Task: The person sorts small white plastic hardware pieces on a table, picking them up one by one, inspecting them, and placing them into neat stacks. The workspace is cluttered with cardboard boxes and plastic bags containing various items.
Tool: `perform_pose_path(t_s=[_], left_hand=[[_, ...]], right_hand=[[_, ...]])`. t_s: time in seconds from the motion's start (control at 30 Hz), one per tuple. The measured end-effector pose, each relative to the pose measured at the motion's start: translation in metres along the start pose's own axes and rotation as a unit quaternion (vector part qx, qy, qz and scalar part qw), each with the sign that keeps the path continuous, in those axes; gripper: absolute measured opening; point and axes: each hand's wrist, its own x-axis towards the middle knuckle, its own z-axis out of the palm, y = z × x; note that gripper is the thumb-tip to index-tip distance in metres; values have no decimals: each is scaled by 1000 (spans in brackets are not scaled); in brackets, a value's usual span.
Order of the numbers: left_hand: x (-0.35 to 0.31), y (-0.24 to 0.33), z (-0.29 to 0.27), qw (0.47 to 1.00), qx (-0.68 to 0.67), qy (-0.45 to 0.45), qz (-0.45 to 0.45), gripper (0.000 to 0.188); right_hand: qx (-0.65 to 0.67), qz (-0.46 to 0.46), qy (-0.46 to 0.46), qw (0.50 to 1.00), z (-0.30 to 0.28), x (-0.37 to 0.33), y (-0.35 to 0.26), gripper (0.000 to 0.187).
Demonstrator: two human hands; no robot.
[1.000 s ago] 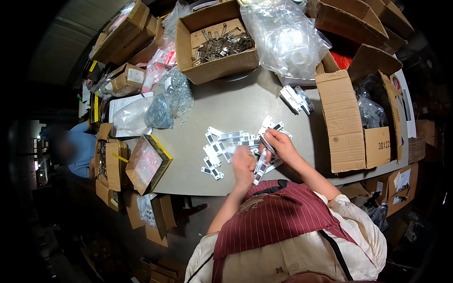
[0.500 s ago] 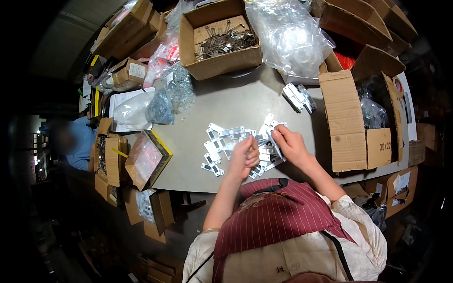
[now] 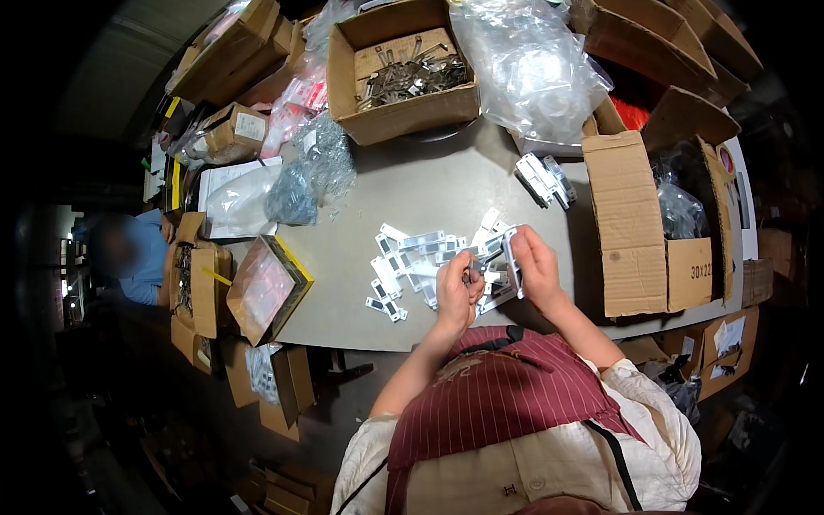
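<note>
My right hand (image 3: 537,268) grips a long, narrow white-and-grey plate (image 3: 515,264), held tilted up off the table. Just left of it, my left hand (image 3: 457,292) is closed, with a small dark metal piece (image 3: 472,271) showing at its fingertips. Beneath and around both hands lies a loose pile of similar plates (image 3: 421,242), white with dark or grey inset strips. Part of that pile is hidden by my hands. Farther back on the right, more of these plates are gathered in a neat stack (image 3: 542,178).
An open carton of metal parts (image 3: 403,127) stands at the back, beside clear plastic bags (image 3: 536,77). To the right is a tall open carton (image 3: 631,223). Bags of small parts (image 3: 292,193) and a yellow-edged box (image 3: 270,292) sit left. A person in blue (image 3: 144,253) is far left.
My right hand has turned the plate more upright and shifted slightly right. My left hand has moved right, closer to it, and the small dark piece now shows in its fingers.
</note>
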Motion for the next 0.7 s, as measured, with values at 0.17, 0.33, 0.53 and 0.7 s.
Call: perform_pose_path(t_s=[0.17, 0.33, 0.53, 0.7], left_hand=[[-1, -3, -5, 993, 21, -117, 9, 34], [-6, 1, 5, 976, 64, -198, -57, 39], [-12, -6, 11, 970, 124, -193, -83, 34], [-6, -18, 5, 935, 302, -184, -6, 33]], right_hand=[[343, 218, -117, 906, -21, 13, -2, 32], [175, 208, 4, 962, -6, 13, -3, 30], [-88, 49, -8, 995, -10, 9, 21, 25], [-257, 21, -45, 965, -11, 5, 5, 25]])
